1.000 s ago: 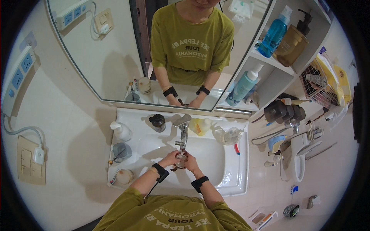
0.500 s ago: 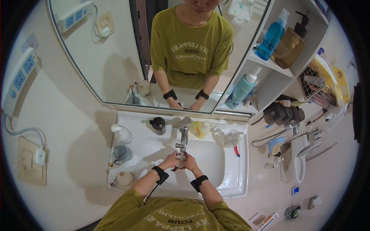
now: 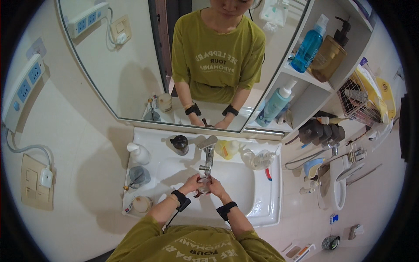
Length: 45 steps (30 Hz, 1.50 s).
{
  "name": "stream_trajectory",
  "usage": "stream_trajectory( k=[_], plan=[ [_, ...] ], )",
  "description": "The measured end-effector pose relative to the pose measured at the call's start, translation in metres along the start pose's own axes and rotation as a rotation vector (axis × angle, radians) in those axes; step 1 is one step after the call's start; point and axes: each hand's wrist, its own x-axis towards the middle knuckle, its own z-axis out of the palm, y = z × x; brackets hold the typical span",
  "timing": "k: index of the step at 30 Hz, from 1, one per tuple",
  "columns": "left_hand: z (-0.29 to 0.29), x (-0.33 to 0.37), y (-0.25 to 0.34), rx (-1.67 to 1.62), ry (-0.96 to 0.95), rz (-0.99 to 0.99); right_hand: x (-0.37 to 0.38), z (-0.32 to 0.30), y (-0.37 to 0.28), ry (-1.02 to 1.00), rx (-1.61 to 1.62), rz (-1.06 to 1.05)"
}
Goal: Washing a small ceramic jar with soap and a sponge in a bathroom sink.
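Still cupping 1 small clear glass point(image 3: 203, 185) under the tap point(image 3: 207, 153), over the sink point(image 3: 244, 183): left hand point(image 3: 191, 184) and right hand point(image 3: 214, 186) both wrapped around it (no shift since 1 second ago), rinsing apparently ongoing.

glossy white ceramic washbasin point(image 3: 262, 205), shiny chrome metal tap point(image 3: 208, 153), small clear glass cup point(image 3: 203, 185), translucent blue plastic bottle point(image 3: 308, 45), matt olive cloth shirt point(image 3: 192, 246).
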Motion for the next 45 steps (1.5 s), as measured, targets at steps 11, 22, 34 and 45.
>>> stream_trajectory(
  k=[11, 22, 34, 45],
  plan=[
    [0.015, 0.000, -0.020, -0.146, 0.147, 0.232, -0.018, 0.003, 0.012, -0.187, 0.660, -0.033],
    [-0.012, -0.017, -0.009, -0.944, -0.301, -0.204, -0.045, 0.012, -0.018, 0.346, -0.242, -0.556],
    [-0.001, -0.036, -0.004, -0.947, -0.254, -0.145, -0.020, 0.025, -0.011, 0.454, 0.451, -0.220],
    [-0.002, -0.036, -0.006, -1.009, -0.197, -0.156, -0.013, 0.027, -0.018, 0.495, 0.247, -0.287]
  ],
)
